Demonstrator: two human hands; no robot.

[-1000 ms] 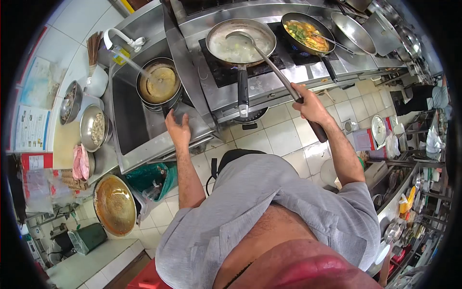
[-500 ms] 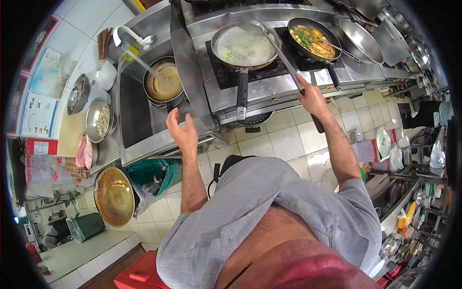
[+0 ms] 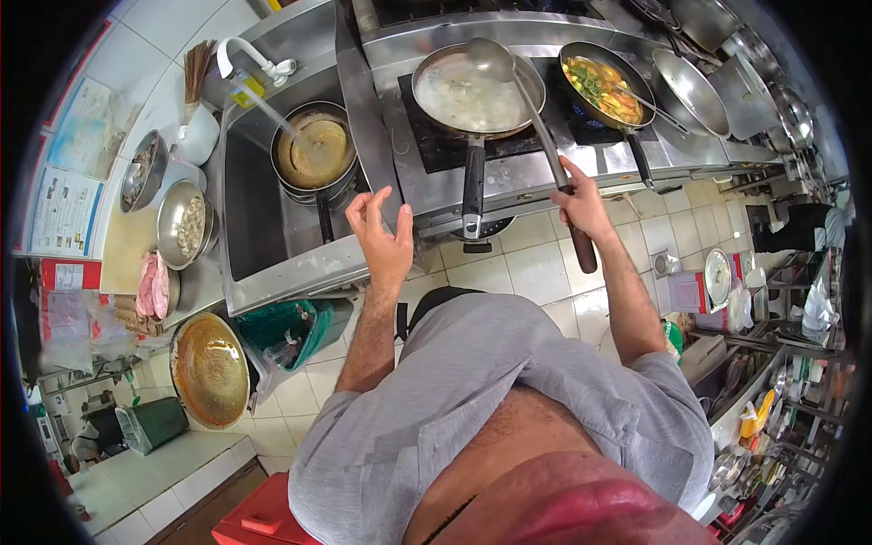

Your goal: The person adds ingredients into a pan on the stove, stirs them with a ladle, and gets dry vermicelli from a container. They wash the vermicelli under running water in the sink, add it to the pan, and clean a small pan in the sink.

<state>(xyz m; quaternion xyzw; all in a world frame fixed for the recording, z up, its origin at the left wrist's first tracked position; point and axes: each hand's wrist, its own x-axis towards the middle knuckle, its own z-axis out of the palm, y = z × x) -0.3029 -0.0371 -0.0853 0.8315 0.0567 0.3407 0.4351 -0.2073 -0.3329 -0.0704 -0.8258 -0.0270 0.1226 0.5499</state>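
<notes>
Ladle (image 3: 545,141) has its bowl over the broth pan (image 3: 480,133)'s far rim, right hand (image 3: 581,203) wrapped around the handle. Left hand (image 3: 380,238)'s empty, fingers spread near the sink (image 3: 250,195)'s front edge. Floor tiles (image 3: 509,274) show between; veggie pan (image 3: 641,120)'s just right.

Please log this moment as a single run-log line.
right hand: holding ladle by handle; left hand: open, empty; cloudy-liquid pan: on stove; vegetable pan: beside it; tap: running

The long metal ladle (image 3: 544,136) was silver with a brown handle (image 3: 584,250). Far right, the round black pan (image 3: 648,113) held orange, yellow and green food (image 3: 601,89). Near left, the crumpled plastic bag (image 3: 318,334) was green.
</notes>
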